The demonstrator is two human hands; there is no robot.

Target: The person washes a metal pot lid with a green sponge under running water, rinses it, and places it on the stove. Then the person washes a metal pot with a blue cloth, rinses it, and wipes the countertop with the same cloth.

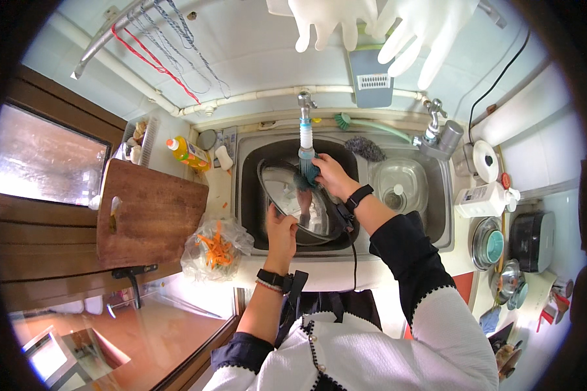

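Note:
My left hand (281, 234) grips the near rim of a shiny round metal lid or pan (319, 215), tilted over the left basin of a steel double sink (249, 205). A dark teal scrubbing cloth (311, 171) is in my right hand (335, 176), pressed near the far part of the metal surface. Directly above the cloth is the flexible white spout (305, 134) of a wall tap (305, 100). Whether water runs is hard to tell. My right forearm partly hides the lid or pan's right edge.
A transparent container (413, 183) sits in the right basin, with a grey scrubber (365, 148) behind it. Left of the sink are a wooden cutting board (151, 215), a plastic bag of orange peelings (215, 251) and a yellow detergent bottle (188, 154). White gloves (420, 39) hang above.

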